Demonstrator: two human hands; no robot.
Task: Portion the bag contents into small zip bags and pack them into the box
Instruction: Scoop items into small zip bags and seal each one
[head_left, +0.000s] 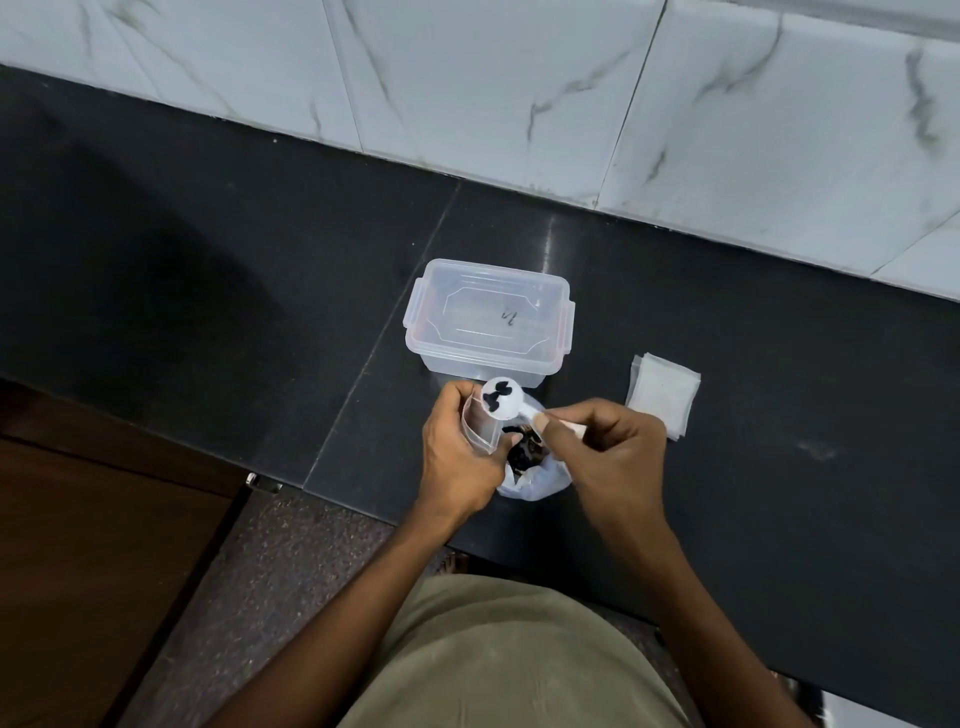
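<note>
From the head camera, the left hand (460, 447) gripped a small zip bag (480, 423) just in front of the clear box (488, 325). The right hand (605, 447) pinched a white scoop (504, 402) of dark pieces over the big bag (530, 467). Spare zip bags (662, 397) lay right of the box.

A home kitchen, by the look of its polished black stone counter (208, 249) set against a wall of white marble-veined tiles (467, 78), with a wooden cabinet front (78, 571) below the counter's edge.
</note>
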